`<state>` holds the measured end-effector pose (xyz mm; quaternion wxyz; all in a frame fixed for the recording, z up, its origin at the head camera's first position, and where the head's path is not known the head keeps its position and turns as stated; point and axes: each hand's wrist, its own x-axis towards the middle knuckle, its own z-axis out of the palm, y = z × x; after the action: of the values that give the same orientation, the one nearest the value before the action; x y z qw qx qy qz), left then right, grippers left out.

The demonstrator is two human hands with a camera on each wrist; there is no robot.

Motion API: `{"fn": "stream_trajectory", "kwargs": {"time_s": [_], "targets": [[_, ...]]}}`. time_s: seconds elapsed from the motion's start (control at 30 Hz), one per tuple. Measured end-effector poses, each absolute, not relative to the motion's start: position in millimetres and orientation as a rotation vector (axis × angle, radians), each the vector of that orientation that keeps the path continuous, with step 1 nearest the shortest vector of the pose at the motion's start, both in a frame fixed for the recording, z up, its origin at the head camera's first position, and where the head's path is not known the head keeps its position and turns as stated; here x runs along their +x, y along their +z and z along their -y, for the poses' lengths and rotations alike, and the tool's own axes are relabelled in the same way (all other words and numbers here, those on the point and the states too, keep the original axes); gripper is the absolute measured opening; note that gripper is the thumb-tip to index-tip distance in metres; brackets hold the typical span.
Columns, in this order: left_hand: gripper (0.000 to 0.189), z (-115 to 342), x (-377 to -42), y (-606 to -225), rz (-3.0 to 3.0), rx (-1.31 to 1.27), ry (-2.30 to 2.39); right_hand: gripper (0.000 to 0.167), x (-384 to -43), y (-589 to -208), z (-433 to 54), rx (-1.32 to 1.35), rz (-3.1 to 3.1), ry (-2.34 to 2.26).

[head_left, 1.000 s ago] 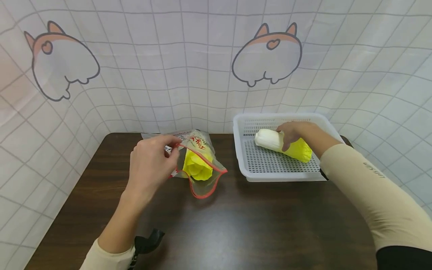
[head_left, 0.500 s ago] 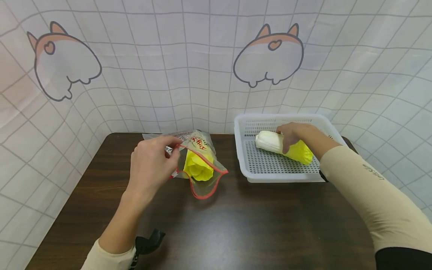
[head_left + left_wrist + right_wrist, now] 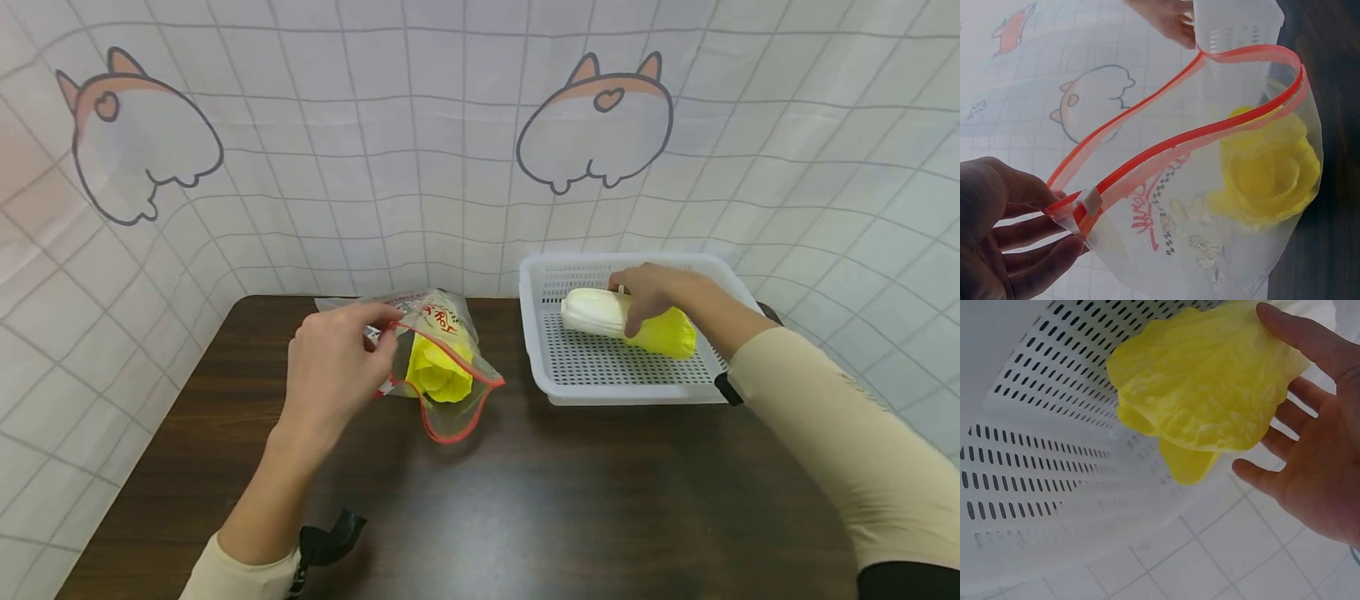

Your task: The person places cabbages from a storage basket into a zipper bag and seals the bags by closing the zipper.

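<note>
A white sheet printed with grey grid lines and cartoon animal rear ends (image 3: pixel 595 137) hangs behind a dark wood-grain worktop (image 3: pixel 600 492). At the worktop's far right sits a white perforated basket (image 3: pixel 637 396). Left of it, apart, lies a clear plastic bag (image 3: pixel 450 321) with red lettering and a red-edged mouth, gaping toward the wearer. In the basket a cabbage-like vegetable (image 3: pixel 609 317) lies on its side, white stalk end pointing left, yellow leafy end right. Inside the bag is a yellow leafy bundle (image 3: pixel 440 371), its ruffled end facing the opening. The right hand (image 3: pixel 651 292) reaches into the basket, its grip around the vegetable's middle, thumb on one side and fingers on the other. The left hand (image 3: pixel 337 358) has a narrow grip, thumb and fingers pinching the bag's edge beside a small white slider (image 3: pixel 1091 202).
</note>
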<state>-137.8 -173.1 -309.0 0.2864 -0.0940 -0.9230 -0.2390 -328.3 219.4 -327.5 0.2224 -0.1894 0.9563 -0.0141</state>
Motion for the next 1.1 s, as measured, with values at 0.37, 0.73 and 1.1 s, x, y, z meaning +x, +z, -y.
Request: {"fn": "stream_trajectory", "kwargs": {"time_s": [0.37, 0.73, 1.1], "targets": [[0.023, 173.2, -137.3, -311.2, 2.458, -0.245, -0.647, 0.075, -307.2, -303.1, -211.7, -0.625, -2.738, -0.054], [0.022, 172.9, -139.5, -310.5, 2.452, -0.248, -0.655, 0.071, -275.3, -269.4, -206.0, -0.773, -2.8, -0.271], [0.022, 172.8, -139.9, -312.7, 2.455, -0.245, -0.65, 0.071, -226.0, -252.9, -176.8, -0.981, -2.67, -0.356]]}}
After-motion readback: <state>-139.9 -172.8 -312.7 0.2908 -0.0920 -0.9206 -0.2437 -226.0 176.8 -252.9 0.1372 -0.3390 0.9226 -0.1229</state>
